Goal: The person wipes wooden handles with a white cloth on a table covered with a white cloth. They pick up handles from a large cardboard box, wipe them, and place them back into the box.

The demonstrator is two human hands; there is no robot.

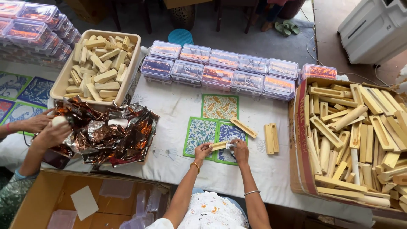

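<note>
White-clothed table (178, 106) w/ patterned tiles (214, 129) as work mat — left hand (202, 150) pinches wooden block (218, 146) steady; right hand (240, 149), fingers closed, grips small white piece (230, 146) at its end.

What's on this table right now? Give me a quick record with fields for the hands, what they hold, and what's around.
left hand: grips one end of a small wooden block
right hand: holds the block's other end, with something small and white
under the hands: patterned tiles on a white cloth
right: cardboard box full of wooden pieces
far edge: row of clear plastic boxes
left: tray of wood blocks, foil wrappers, another person's hands
</note>
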